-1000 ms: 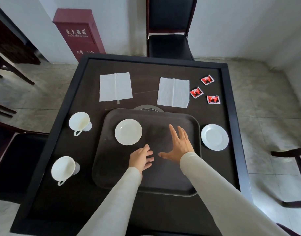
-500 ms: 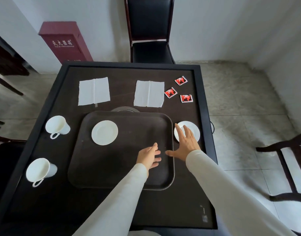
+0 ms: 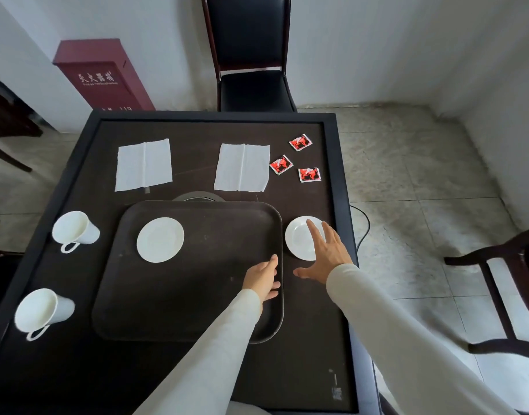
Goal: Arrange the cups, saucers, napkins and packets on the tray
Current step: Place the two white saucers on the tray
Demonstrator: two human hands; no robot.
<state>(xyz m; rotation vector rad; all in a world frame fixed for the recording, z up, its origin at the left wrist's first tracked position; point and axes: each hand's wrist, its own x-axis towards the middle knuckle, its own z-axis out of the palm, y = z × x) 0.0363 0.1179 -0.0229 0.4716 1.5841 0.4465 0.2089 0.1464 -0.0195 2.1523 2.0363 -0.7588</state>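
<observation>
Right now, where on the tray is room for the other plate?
On the tray, the near half is bare, nearer than the saucer and left of the left hand. Its far right corner is bare too. Crowded: the far right of the table, with a napkin and three packets.

dark square table | black padded chair behind it | dark-red metal cabinet behind-left | white walls beyond | grey tiled floor right

Cups: two. Saucers: two. Napkins: two. Red packets: three. Tray: one.
</observation>
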